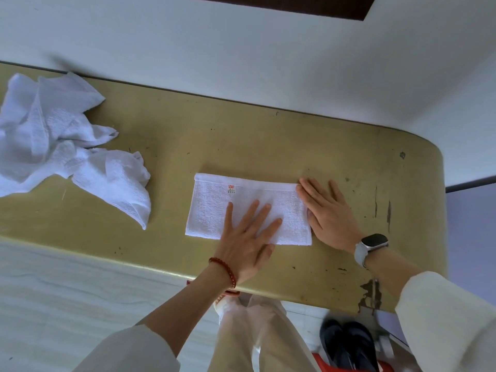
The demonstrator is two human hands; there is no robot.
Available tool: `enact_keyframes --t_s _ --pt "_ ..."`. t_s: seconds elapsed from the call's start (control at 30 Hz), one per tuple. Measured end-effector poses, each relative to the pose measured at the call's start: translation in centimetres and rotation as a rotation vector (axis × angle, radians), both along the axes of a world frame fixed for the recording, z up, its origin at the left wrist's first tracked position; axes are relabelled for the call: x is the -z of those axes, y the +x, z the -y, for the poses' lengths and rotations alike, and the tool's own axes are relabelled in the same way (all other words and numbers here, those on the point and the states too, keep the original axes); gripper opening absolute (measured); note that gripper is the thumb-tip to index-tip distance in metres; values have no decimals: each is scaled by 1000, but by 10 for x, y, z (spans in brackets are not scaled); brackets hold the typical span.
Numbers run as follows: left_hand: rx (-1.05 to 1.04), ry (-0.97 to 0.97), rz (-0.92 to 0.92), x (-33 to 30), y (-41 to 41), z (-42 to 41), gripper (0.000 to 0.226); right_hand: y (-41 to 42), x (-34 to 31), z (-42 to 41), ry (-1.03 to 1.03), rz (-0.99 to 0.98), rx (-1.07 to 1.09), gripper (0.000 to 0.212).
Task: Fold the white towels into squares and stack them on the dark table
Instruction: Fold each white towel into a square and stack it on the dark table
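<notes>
My left hand (248, 237) lies flat on the folded towel (214, 210), my right hand (328, 213) open, flat at its edge; uneven pressing could skew the fold

Crumpled towels (61, 146): cut by the left edge; count cannot be told. Folded towel (214, 210): lower right part covered by the left hand (247, 237); red label (231, 188) too small to read. Right hand (328, 213): thumb tucked from sight at the towel's edge. Dark panel (281, 5): cropped at top. Shoes (346, 345): blurred.
</notes>
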State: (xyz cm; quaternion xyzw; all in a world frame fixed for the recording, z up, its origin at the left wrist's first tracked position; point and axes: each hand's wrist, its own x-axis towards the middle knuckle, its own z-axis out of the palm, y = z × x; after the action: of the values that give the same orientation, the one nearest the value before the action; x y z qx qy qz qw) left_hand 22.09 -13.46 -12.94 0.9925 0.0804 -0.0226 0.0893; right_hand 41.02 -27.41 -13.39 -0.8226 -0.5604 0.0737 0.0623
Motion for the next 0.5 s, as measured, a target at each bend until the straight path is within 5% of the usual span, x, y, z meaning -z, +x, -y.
enact_keyframes --t_s 0.2,0.5 --pt "74 -20 1 -1 3 -40 53 -18 -6 17 -5 -5 43 52" --pt "28 35 152 -12 -16 -48 32 -51 -10 19 232 -26 -179 23"
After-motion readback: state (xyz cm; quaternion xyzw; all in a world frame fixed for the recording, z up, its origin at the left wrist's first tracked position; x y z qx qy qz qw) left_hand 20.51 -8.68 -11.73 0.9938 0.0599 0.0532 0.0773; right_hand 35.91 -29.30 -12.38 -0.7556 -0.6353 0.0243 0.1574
